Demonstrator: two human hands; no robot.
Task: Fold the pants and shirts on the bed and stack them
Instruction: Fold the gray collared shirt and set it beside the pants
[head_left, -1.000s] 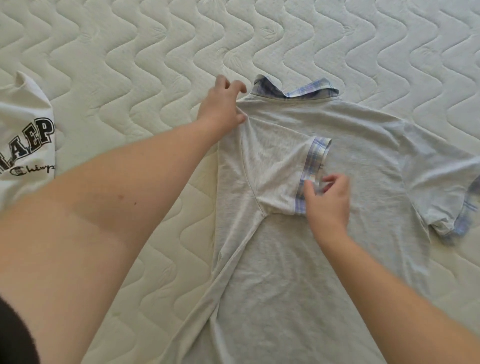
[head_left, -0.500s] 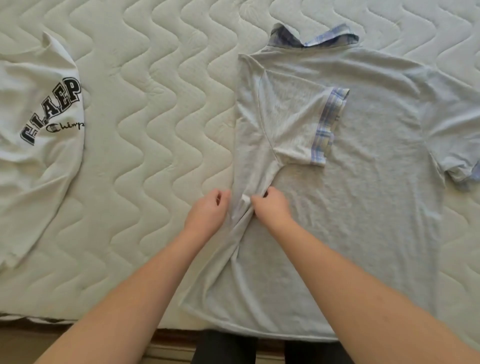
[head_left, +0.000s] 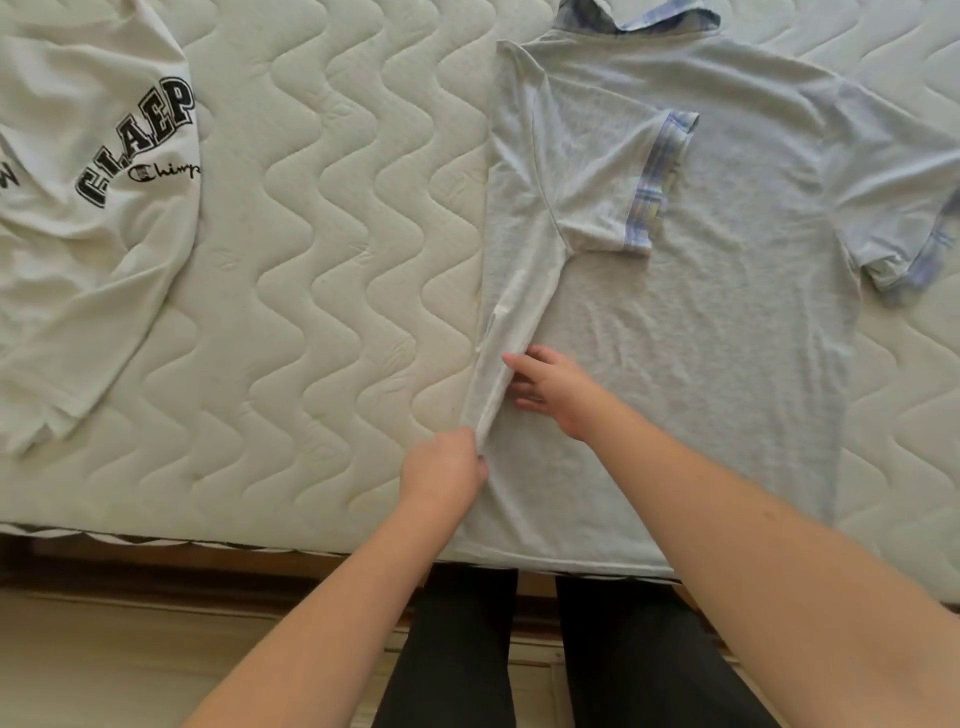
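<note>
1 grey shirt (head_left: 701, 364) lengthwise (collar away).

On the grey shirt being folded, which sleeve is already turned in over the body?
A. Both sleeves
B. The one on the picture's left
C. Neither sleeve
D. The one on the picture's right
B: on the grey shirt, the picture-left sleeve lies folded over the body with its plaid cuff toward the middle, while the picture-right sleeve sticks out onto the mattress.

Left hand (head_left: 444, 470) pinches grey shirt's (head_left: 727, 322) folded edge.
</note>
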